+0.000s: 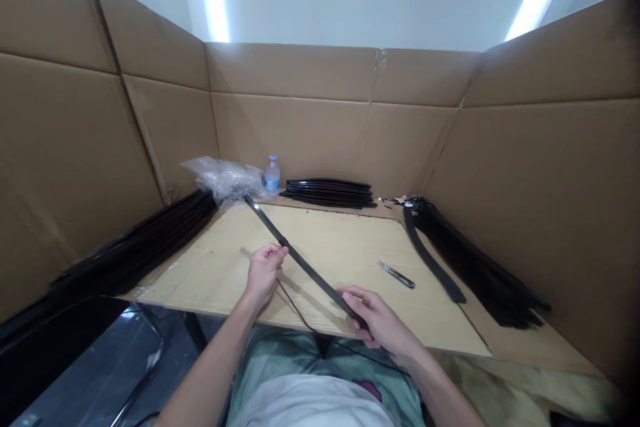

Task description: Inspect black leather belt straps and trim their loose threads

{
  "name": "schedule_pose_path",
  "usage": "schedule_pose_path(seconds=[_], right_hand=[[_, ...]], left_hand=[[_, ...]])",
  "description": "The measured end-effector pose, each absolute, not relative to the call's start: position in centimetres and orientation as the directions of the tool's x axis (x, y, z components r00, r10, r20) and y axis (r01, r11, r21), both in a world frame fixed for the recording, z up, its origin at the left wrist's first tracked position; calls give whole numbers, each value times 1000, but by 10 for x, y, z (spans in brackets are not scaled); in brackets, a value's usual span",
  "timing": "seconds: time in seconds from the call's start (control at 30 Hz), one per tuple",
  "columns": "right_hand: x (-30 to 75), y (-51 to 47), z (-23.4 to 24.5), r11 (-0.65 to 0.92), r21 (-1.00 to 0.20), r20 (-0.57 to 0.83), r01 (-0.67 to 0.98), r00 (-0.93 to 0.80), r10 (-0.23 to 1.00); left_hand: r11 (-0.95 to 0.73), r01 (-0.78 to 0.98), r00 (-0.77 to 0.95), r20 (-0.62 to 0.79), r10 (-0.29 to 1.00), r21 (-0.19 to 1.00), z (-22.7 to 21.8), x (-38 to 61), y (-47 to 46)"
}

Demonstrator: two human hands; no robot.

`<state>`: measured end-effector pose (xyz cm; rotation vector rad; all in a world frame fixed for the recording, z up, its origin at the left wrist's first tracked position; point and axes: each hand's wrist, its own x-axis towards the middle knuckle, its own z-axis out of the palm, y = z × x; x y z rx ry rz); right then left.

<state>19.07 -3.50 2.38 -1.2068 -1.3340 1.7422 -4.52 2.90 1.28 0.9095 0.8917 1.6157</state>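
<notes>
A long, narrow black strip (313, 272) slants across in front of me, its far end up and to the left. My right hand (377, 317) is closed around the near end. Further along, the thumb and fingers of my left hand (265, 273) pinch the strip's edge, beside a small dark band (283, 242) that sits around it. A thin dark cord (295, 307) hangs from near my left hand and runs down across my lap. To the right, thread snips (397, 275) lie on the pale board (345, 227), touched by neither hand.
Black strips lie in a bundle on the left (145, 250), a stack at the back (327, 193) and a pile on the right (470, 267). Clear plastic bags (227, 179) and a water bottle (273, 177) stand at the back left. Cardboard walls (295, 127) enclose three sides.
</notes>
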Motion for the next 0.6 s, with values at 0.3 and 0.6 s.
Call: schedule_pose_path(seconds=[0.3, 0.6], right_hand=[[184, -43, 25, -128, -986, -156, 105, -343, 926], [175, -21, 19, -344, -939, -234, -10, -712, 662]], left_hand=[[-127, -475, -108, 86, 990, 871, 13, -47, 30], [-83, -570, 13, 110, 994, 818, 19, -49, 27]])
